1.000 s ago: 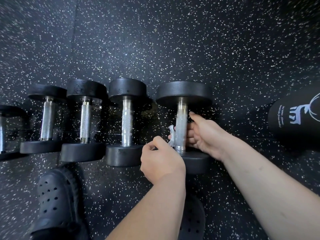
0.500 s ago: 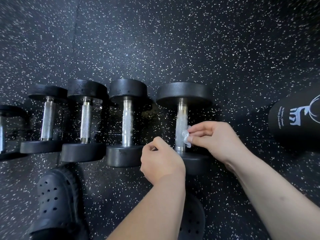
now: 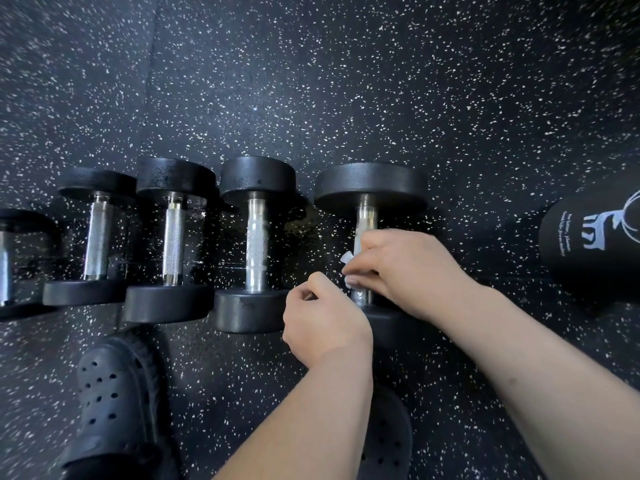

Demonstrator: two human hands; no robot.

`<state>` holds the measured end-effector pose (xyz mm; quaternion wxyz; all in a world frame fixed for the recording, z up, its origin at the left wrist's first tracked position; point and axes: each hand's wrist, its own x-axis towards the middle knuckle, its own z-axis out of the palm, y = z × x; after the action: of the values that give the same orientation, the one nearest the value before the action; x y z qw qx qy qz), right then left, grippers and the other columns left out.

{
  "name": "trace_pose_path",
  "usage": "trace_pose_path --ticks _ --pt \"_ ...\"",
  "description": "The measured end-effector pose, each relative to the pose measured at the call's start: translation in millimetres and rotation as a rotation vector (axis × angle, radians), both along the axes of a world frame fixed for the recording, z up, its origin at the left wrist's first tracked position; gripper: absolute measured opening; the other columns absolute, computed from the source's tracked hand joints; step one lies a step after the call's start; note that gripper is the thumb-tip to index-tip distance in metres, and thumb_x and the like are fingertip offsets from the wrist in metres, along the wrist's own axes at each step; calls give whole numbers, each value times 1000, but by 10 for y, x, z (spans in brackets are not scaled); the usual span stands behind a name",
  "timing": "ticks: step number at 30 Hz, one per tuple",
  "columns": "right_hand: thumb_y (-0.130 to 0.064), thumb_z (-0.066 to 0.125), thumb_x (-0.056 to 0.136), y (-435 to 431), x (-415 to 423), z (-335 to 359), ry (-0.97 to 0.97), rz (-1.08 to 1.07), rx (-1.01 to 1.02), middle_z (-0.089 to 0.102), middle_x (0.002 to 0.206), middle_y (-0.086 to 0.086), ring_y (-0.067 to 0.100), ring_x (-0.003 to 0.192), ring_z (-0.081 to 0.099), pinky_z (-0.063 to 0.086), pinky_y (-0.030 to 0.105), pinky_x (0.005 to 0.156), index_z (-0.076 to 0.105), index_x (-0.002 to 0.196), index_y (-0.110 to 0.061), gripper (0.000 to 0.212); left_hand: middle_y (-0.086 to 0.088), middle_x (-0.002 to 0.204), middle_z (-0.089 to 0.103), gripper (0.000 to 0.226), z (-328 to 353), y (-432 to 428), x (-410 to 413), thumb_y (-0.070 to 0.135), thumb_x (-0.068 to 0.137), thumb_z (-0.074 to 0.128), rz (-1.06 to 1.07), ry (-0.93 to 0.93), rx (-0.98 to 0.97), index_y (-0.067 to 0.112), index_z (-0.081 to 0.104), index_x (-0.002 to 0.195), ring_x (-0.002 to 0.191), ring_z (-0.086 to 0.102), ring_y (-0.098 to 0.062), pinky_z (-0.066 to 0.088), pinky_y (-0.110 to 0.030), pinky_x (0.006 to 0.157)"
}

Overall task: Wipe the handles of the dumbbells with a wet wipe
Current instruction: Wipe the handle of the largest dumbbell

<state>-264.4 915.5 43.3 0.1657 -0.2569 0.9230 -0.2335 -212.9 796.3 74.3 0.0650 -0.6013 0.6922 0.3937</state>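
Nearby, black clog [image 3: 114,393] on floor, near-left of big dumbbell [image 3: 370,183]. Left hand [image 3: 325,323] curled at that dumbbell's near plate; holding anything, cannot tell. Right hand [image 3: 412,268] just beyond, fingers wrapped over handle [image 3: 366,216], pinching wet wipe [image 3: 346,259] against steel. Handle axis runs straight away from hands; right hand nearer bare far stretch, so stroke likely goes along axis. Smaller dumbbells [image 3: 256,244] parallel, left. Speckled rubber floor [image 3: 381,81] beyond; black bottle [image 3: 588,244] right.

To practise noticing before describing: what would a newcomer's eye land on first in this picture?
The right grip holds a white wet wipe against the handle of the rightmost dumbbell, centre right. Next, the row of smaller dumbbells lies to its left on speckled black flooring.
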Motion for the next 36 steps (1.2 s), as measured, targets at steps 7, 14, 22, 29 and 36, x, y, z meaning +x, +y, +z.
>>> trace_pose_path --ticks 7,14,22,29,36 --pt "-63 56 96 162 -2 151 -26 -27 12 65 94 -17 12 89 67 38 27 63 75 109 -51 26 2 82 69 35 -2 1 0 43 95 42 -2 5 1 22 69 86 93 62 -28 46 -40 78" --pt "-60 53 102 -181 -64 166 -71 51 294 66 93 -8 23 95 67 43 32 67 70 117 -50 25 3 85 69 35 8 -14 -2 43 95 42 -2 8 10 22 70 89 96 60 -28 45 -40 79" --pt "-65 49 101 -7 12 321 -84 -60 253 68 91 -5 23 84 61 39 32 67 66 122 -56 29 4 88 68 33 1 -8 7 42 98 44 -4 -1 20 24 71 95 100 57 -27 40 -38 78" --pt "-62 56 98 -104 -55 237 -56 18 251 71 105 -12 18 101 66 47 31 72 70 117 -51 26 2 85 69 37 -16 -25 -2 43 96 42 7 7 18 19 70 91 95 54 -24 47 -42 80" --pt "-37 85 85 192 106 88 -129 -183 -100 66 92 -17 -7 66 55 56 34 68 79 91 -35 9 3 84 67 37 4 -1 9 41 98 41 1 4 27 19 70 92 96 48 -24 38 -39 76"
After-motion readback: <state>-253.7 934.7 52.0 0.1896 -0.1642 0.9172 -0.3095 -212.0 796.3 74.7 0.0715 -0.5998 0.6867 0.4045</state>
